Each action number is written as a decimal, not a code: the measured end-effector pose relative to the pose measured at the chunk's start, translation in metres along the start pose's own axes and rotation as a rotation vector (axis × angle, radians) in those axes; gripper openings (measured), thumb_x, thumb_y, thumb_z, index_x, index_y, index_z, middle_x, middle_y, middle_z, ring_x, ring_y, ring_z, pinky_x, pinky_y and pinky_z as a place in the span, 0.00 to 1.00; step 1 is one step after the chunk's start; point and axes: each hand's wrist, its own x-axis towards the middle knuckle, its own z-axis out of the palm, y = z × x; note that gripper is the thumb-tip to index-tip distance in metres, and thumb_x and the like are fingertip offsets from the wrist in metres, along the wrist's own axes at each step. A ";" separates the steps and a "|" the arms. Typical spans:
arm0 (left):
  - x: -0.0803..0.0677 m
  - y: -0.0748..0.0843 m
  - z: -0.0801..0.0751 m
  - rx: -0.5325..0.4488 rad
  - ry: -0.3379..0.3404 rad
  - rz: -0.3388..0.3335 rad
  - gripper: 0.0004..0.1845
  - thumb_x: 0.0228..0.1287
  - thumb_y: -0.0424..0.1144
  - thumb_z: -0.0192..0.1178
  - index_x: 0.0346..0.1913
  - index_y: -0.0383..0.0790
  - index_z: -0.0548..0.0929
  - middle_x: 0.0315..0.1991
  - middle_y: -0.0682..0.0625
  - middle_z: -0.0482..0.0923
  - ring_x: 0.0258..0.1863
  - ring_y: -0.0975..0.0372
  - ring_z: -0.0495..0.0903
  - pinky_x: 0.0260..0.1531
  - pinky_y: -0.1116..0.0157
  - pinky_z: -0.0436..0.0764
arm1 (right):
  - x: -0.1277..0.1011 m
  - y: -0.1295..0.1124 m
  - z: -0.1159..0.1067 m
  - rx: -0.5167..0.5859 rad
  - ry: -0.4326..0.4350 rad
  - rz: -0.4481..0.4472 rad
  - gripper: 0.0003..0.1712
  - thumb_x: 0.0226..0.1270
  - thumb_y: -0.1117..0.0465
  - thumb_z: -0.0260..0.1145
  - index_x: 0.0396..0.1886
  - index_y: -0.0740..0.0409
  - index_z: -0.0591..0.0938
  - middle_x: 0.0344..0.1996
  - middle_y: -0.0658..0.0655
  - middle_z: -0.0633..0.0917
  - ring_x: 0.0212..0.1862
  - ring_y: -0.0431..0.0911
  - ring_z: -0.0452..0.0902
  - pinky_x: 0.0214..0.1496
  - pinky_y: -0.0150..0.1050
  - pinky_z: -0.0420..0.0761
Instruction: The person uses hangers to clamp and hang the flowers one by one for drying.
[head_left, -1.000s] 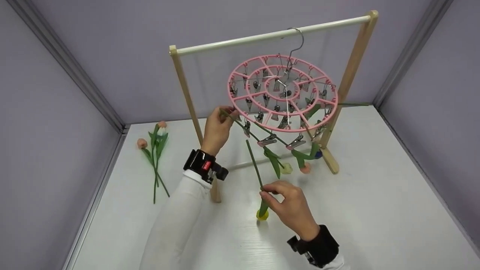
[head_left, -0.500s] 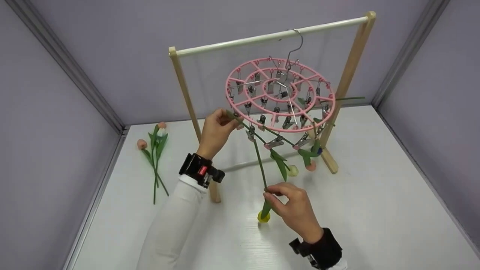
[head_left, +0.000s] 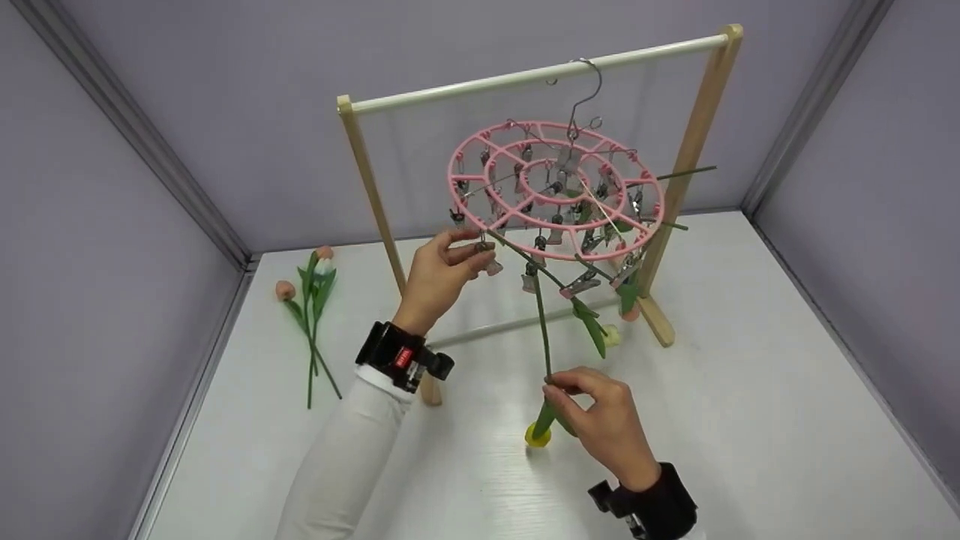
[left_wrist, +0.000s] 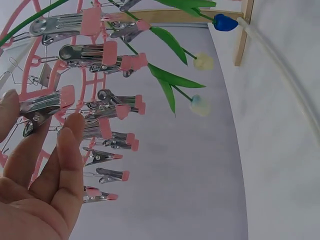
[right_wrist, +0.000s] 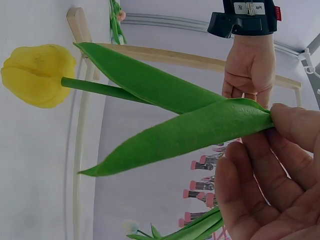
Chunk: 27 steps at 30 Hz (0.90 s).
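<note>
A pink round clip hanger (head_left: 469, 178) hangs by its metal hook. My left hand (head_left: 435, 281) is at its near left rim, pinching a metal clip (left_wrist: 47, 102) with pink tips between thumb and fingers. Below the hanger, my right hand (head_left: 600, 416) pinches a yellow tulip (right_wrist: 40, 75) near its leaves. The tulip is head down, its stem slanting up so that the end overlaps a hanging clip (head_left: 529, 277) in the head view. A cream tulip (head_left: 611, 335) and an orange tulip (head_left: 631, 311) hang head down from clips on the right side.
The hanger's white rod (head_left: 465, 88) spans two wooden posts (head_left: 697, 135) standing on the white table (head_left: 750, 420). Several tulips (head_left: 311, 300) lie on the table at left. A blue tulip (left_wrist: 225, 22) shows in the left wrist view. Walls enclose the table.
The hanger has turned, carrying its clipped tulips to the right. My left hand has shifted slightly and now pinches a clip. My right hand has moved a little right with the yellow tulip.
</note>
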 end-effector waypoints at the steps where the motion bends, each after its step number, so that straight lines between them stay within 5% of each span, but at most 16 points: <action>1: -0.001 0.000 0.001 -0.004 -0.012 -0.017 0.21 0.65 0.41 0.68 0.59 0.38 0.79 0.48 0.49 0.86 0.47 0.60 0.85 0.45 0.62 0.82 | 0.000 0.000 -0.001 -0.002 0.002 0.005 0.06 0.63 0.63 0.73 0.39 0.53 0.88 0.35 0.42 0.85 0.37 0.39 0.82 0.40 0.34 0.82; 9: -0.010 -0.004 0.007 -0.051 -0.107 -0.109 0.17 0.68 0.38 0.65 0.56 0.35 0.83 0.49 0.45 0.85 0.46 0.57 0.85 0.46 0.60 0.83 | -0.001 0.002 -0.008 -0.004 0.016 0.045 0.07 0.62 0.65 0.73 0.40 0.53 0.88 0.36 0.39 0.85 0.39 0.37 0.82 0.42 0.37 0.83; 27: -0.033 -0.006 0.034 -0.034 -0.153 -0.096 0.18 0.67 0.41 0.66 0.54 0.35 0.80 0.42 0.48 0.87 0.41 0.57 0.85 0.43 0.60 0.82 | 0.001 0.007 -0.019 -0.018 0.079 0.040 0.07 0.62 0.65 0.73 0.39 0.51 0.88 0.35 0.39 0.86 0.36 0.39 0.83 0.41 0.29 0.81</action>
